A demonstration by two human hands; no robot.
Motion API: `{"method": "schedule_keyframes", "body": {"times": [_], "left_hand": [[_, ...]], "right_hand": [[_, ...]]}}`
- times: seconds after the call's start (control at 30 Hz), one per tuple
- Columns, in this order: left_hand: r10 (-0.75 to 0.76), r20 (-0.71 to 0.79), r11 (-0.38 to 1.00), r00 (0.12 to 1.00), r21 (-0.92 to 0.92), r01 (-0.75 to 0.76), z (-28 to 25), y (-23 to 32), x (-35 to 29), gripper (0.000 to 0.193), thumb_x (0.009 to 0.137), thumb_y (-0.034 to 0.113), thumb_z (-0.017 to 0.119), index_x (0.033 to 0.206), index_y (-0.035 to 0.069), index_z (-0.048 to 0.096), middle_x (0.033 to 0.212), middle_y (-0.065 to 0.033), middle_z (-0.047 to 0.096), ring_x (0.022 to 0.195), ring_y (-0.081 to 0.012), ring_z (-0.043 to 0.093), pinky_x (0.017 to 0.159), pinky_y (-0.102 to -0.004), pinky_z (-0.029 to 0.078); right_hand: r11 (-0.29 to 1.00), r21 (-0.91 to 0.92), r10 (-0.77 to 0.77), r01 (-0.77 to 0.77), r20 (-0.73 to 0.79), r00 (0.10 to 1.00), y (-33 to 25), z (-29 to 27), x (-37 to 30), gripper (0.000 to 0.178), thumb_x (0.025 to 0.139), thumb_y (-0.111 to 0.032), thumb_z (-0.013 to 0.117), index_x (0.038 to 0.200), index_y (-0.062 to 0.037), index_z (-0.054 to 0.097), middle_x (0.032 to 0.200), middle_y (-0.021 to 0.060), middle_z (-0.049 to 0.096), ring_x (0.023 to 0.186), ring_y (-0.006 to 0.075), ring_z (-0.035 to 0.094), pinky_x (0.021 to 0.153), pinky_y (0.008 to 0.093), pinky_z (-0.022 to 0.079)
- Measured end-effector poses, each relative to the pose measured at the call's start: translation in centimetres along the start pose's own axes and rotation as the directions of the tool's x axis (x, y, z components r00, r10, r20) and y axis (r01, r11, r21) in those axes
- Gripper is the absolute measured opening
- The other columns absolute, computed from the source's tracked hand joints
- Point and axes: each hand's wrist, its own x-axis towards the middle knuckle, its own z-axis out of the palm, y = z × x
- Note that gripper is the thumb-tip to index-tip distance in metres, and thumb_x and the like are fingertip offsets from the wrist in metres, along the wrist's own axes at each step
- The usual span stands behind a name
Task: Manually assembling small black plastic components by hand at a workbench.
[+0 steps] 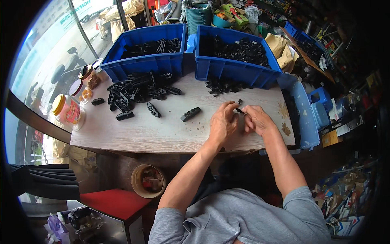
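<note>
Over the right part of the wooden table, my left hand and my right hand meet fingertip to fingertip. Between them is a small black plastic part, pinched by the fingers of both; its exact shape is too small to make out. To the left of my left hand lies a single long black plastic piece. Farther left, a heap of similar long black pieces spreads out, one lying apart at its front. Beyond my hands is a scatter of small black parts.
Two blue bins holding black parts stand along the table's far side. Lidded jars line the left edge beside the window. A light-blue tub adjoins the right edge. Below the table stand a bucket and a red-topped cabinet.
</note>
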Motion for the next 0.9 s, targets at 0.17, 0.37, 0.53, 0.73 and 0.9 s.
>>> {"method": "schedule_keyframes", "body": {"times": [0.17,0.37,0.53,0.73,0.9], "left_hand": [[-0.152,0.118,0.969,0.981,-0.178,0.171,-0.3,0.9,0.2,0.023,0.088,0.009,0.068,0.109,0.0,0.068,0.101,-0.0147,0.072,0.086,-0.0251,0.071,0.074,-0.0345,0.055],[-0.4,0.248,0.766,0.882,-0.438,0.471,-1.4,0.7,-0.1,0.019,0.094,0.014,0.066,0.104,-0.003,0.067,0.09,-0.0097,0.071,0.077,-0.015,0.068,0.068,-0.0274,0.055],[-0.542,0.369,0.455,0.755,-0.626,0.633,-2.5,1.5,0.0,0.02,0.098,0.018,0.062,0.101,-0.002,0.064,0.088,-0.0075,0.068,0.075,-0.0142,0.066,0.066,-0.0263,0.056],[-0.56,0.384,0.41,0.734,-0.642,0.648,-2.5,1.4,-0.5,0.018,0.097,0.017,0.063,0.098,-0.002,0.063,0.086,-0.0082,0.067,0.075,-0.013,0.065,0.066,-0.0255,0.056],[-0.489,0.141,0.726,0.861,-0.482,0.491,-2.4,2.0,-2.6,0.019,0.096,0.016,0.064,0.097,-0.003,0.063,0.082,-0.0088,0.068,0.074,-0.0148,0.066,0.063,-0.0278,0.055]], "right_hand": [[0.991,0.121,-0.065,0.061,0.032,0.997,1.2,-0.1,-0.3,0.034,0.095,-0.036,0.06,0.079,-0.0055,0.057,0.048,0.0054,0.045,0.04,0.0196,0.046,0.044,0.0394,0.05],[0.99,0.124,-0.07,0.071,-0.018,0.997,1.3,1.5,-1.0,0.034,0.094,-0.038,0.061,0.086,-0.0052,0.059,0.049,0.0047,0.047,0.041,0.0162,0.046,0.043,0.034,0.048],[0.97,0.148,-0.194,0.194,-0.015,0.981,1.2,1.8,-1.8,0.03,0.091,-0.035,0.067,0.098,-0.006,0.064,0.051,0.0025,0.051,0.042,0.0153,0.049,0.043,0.0296,0.045],[0.949,0.186,-0.255,0.255,-0.026,0.967,2.0,2.8,-1.8,0.022,0.086,-0.021,0.077,0.099,-0.0074,0.065,0.061,0.0001,0.057,0.042,0.0103,0.048,0.043,0.0253,0.043],[0.951,0.153,-0.276,0.269,0.022,0.961,2.0,2.8,-2.0,0.018,0.087,-0.019,0.075,0.097,-0.0064,0.066,0.063,0.001,0.059,0.043,0.0083,0.048,0.044,0.0268,0.048]]}}
